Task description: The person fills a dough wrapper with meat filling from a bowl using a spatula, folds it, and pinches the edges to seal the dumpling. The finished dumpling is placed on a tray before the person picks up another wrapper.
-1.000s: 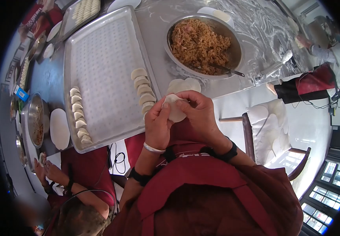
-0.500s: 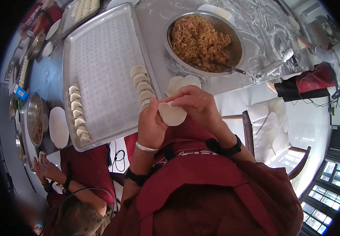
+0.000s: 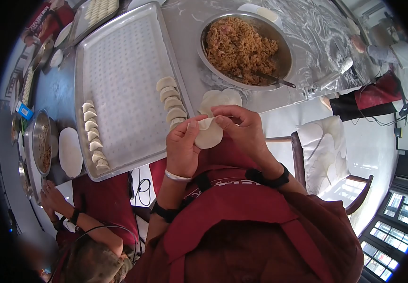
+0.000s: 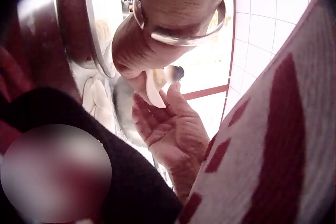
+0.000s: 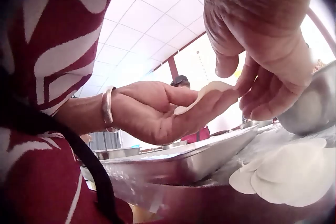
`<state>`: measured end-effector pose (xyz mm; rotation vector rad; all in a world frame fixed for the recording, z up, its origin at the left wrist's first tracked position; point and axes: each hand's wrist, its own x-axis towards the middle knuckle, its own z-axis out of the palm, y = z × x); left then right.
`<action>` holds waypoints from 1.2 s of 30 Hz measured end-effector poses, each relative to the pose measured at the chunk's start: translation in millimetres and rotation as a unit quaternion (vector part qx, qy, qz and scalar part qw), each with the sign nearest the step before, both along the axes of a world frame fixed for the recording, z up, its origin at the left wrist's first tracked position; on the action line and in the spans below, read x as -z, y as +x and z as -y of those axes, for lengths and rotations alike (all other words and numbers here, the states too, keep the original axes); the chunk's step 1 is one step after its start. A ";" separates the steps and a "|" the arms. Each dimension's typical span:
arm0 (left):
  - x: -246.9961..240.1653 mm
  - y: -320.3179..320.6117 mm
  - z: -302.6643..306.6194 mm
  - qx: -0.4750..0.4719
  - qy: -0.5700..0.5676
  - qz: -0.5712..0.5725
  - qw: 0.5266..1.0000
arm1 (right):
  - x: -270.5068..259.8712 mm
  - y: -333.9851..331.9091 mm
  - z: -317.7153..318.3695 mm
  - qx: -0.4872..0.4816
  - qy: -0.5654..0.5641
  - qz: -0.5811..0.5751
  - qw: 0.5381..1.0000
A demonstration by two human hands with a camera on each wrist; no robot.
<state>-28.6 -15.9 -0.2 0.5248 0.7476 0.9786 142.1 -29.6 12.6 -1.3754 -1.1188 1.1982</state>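
above table (image 3: 303, 28), both hands pinch dumpling (image 3: 208, 133).

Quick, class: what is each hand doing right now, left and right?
Left hand: closed, fingers curled round the dumpling, holding it.
Right hand: closed, pinching the same dumpling's top edge.

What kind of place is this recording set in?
Probably a shared kitchen for bulk dumpling-making: the table holds a large metal tray with rows of finished dumplings, a bowl of minced filling and stacked wrappers. The left hand and right hand pinch a folded wrapper.
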 end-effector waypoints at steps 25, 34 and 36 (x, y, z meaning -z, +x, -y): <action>-4.2 -0.5 1.6 0.020 0.010 0.035 0.999 | 8.1 -8.4 -2.4 0.013 0.042 0.033 0.998; 10.6 3.9 3.4 0.004 0.034 -0.009 0.999 | 9.3 -16.4 -2.8 0.041 0.132 0.101 0.985; 10.5 4.6 2.5 0.003 0.035 -0.009 0.999 | 10.8 -15.6 -3.8 0.037 0.130 0.092 0.987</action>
